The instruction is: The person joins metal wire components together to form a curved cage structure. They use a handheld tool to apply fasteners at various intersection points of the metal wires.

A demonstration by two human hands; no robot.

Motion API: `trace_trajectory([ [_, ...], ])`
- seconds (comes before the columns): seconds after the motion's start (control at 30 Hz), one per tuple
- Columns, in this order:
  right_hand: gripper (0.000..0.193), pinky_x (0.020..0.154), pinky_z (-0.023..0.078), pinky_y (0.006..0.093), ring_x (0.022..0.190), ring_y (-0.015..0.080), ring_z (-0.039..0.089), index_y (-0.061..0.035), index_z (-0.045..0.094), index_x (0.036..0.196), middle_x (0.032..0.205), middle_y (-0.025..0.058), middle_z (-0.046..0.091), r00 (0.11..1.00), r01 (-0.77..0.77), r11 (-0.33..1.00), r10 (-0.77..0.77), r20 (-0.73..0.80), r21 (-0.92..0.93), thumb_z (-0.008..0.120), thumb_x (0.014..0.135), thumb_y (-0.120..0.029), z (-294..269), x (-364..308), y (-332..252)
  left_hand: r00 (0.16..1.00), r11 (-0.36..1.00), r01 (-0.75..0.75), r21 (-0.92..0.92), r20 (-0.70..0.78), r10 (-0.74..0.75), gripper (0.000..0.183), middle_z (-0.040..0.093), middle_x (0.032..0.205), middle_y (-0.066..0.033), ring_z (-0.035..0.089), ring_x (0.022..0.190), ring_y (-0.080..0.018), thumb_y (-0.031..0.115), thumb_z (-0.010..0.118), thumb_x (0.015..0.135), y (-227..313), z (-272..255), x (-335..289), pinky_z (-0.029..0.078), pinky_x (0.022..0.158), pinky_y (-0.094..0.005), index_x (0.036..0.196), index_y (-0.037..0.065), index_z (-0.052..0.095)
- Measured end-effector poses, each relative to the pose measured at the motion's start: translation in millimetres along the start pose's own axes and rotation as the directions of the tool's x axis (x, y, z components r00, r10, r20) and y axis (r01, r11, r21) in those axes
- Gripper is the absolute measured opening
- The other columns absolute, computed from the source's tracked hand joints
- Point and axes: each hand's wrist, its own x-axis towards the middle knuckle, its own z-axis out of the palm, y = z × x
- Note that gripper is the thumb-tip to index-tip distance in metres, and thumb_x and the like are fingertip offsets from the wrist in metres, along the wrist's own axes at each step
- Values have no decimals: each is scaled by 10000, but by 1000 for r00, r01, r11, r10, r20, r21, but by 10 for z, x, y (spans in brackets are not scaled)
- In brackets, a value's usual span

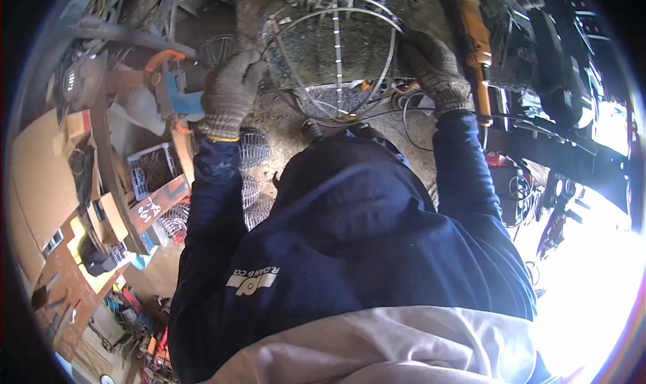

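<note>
A round frame of bare metal wire (338,54), with curved hoops and a straight banded rod down its middle, is held up in front of me over a dark, worn work surface (431,7). My left hand (234,88), in a grey knitted glove, closes its fingertips on the wire at the frame's left side. On the opposite side my right hand (434,67), gloved alike, grips the rim near its upper right. The fingertips of my right hand are partly hidden behind the glove.
An orange long-bodied power tool (475,37) lies right of my right hand. Left of my left hand is a blue and orange clamp-like tool (180,100). Several wire baskets (254,148) stand below it, near a white crate (151,170). A dark cable (408,125) loops at right.
</note>
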Motion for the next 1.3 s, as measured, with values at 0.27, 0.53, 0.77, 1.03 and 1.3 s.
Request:
trace_trajectory([
  [0.27,393,834,566,366,961,221,711,-106,694,1300,1058,89,740,985,-160,804,167,40,573,719,956,-292,-25,22,102,993,983,24,182,-116,-3,299,746,1050,-153,719,999,-357,299,724,958,13,79,-23,560,851,-414,1159,78,714],
  [0.53,467,967,532,408,1138,314,684,-91,698,1271,1153,176,729,999,-45,991,43,17,125,659,951,-429,-119,40,-309,990,974,132,185,-64,-122,369,742,1115,-162,715,1029,-348,371,714,955,55,98,-12,548,888,-411,1194,90,713],
  [0.77,374,876,545,479,1005,383,698,-83,717,1202,1036,178,738,940,253,956,-279,-199,-145,622,981,-369,110,139,-53,957,992,-28,122,-283,62,395,744,1131,-167,713,1055,-353,384,713,955,-112,249,133,547,913,-414,1213,85,719],
  [1.03,381,875,543,484,999,380,695,-135,733,1231,1044,179,727,977,84,952,-137,-164,-296,640,965,-391,120,16,-106,987,988,2,-153,-156,-26,329,758,1137,-136,720,1022,-211,219,700,984,-125,126,189,546,899,-318,1252,29,703],
  [1.3,388,871,542,470,989,360,698,-158,731,1258,1008,161,722,969,107,953,-164,-184,-284,635,974,-404,175,38,-66,999,932,6,-363,-47,-24,344,732,1224,-98,673,1036,-126,104,689,981,-206,4,161,541,889,-290,1317,30,678],
])
